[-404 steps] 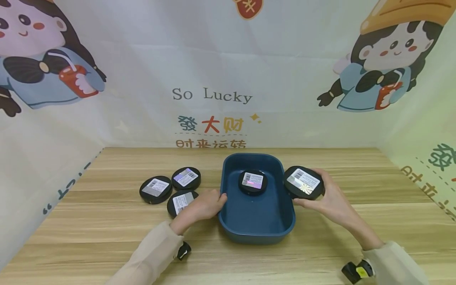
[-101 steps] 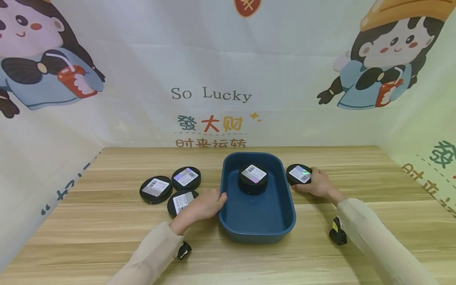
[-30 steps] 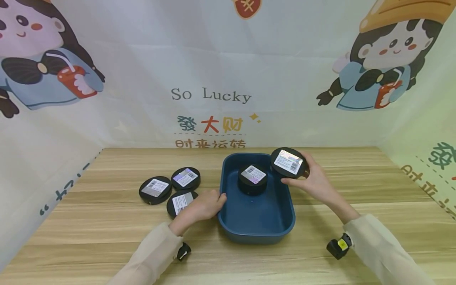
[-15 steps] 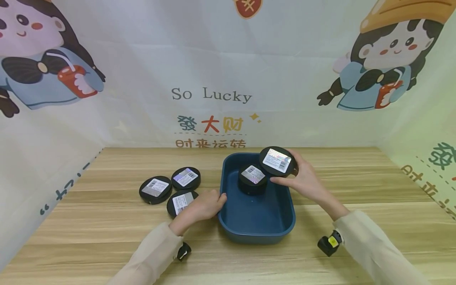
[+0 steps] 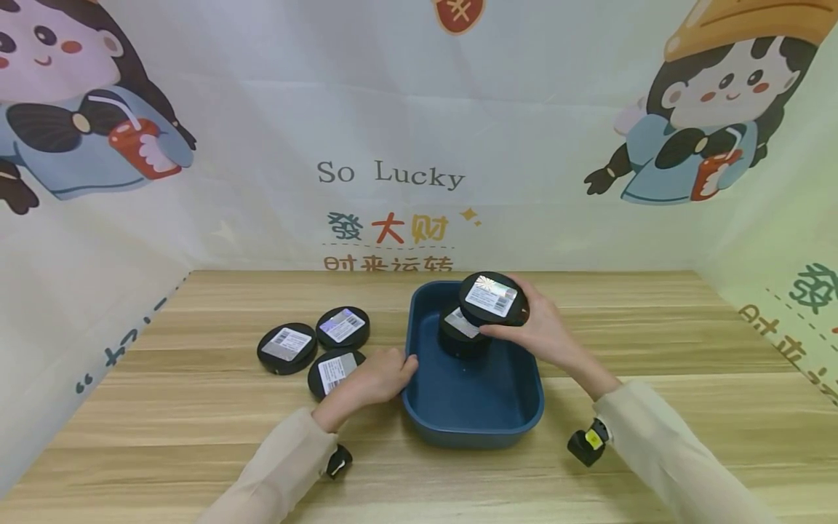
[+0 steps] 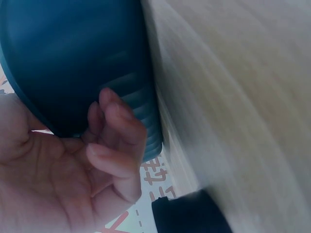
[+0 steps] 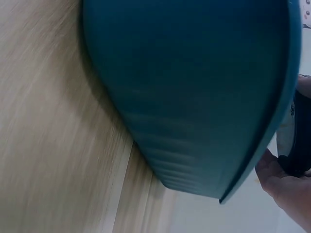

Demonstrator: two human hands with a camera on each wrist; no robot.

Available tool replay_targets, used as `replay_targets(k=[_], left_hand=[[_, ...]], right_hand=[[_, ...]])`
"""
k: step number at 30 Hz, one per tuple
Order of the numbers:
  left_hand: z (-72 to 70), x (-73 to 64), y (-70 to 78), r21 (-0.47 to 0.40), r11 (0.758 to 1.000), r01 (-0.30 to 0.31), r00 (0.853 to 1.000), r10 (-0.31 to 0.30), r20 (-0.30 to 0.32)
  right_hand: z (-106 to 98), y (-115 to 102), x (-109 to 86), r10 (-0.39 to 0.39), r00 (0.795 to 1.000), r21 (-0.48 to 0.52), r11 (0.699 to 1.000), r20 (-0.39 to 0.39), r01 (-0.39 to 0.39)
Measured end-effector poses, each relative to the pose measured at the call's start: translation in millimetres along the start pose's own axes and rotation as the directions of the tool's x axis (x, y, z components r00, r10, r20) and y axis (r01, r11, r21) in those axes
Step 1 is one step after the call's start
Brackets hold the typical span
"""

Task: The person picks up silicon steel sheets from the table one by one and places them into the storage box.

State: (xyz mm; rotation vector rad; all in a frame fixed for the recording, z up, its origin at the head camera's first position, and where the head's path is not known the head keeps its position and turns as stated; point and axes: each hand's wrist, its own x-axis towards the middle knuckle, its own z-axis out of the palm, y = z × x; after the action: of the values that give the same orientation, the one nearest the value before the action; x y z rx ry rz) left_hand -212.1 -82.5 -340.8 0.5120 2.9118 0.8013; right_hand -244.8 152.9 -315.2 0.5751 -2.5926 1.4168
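My right hand [image 5: 548, 331] pinches a flat, round black container [image 5: 492, 300] with a shiny white label, above the far part of a deep blue plastic bin [image 5: 471, 429]. Below it, partly covered, a stack of similar black containers [image 5: 461, 343] stands inside the bin. My left hand [image 5: 382, 377] grips the bin's left rim; in the left wrist view its curled fingers [image 6: 124, 124] lie against the outer wall. The right wrist view is mostly filled by the bin's outer side [image 7: 194, 97], with the held container [image 7: 302, 136] at the right edge.
Left of the bin, several labelled round black containers lie on the wooden table [image 5: 196, 437]: one at the far left [image 5: 286, 348], one behind [image 5: 342, 327], and one [image 5: 330, 371] partly behind my left hand. A printed cloth [image 5: 393, 109] closes off the back and sides.
The right hand took the container from the table right of the bin, lifted it and carried it left over the stack. Earlier, another container was added inside. The left hand stayed on the rim.
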Motion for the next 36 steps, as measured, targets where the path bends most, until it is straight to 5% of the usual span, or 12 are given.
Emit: replay_targets(k=[23,36], left_hand=[[-0.5,0.4,0.2,-0.008,1.000,-0.001,1.000,0.001,0.013],[0.5,0.6,-1.1,-0.024,1.000,0.009,1.000,-0.008,0.020]], right_hand=[[27,1,10.3,0.171,0.984,-0.221,0.963,0.056,-0.155],[35,5,13.3,0.133,0.991,-0.219,0.968,0.031,-0.123]])
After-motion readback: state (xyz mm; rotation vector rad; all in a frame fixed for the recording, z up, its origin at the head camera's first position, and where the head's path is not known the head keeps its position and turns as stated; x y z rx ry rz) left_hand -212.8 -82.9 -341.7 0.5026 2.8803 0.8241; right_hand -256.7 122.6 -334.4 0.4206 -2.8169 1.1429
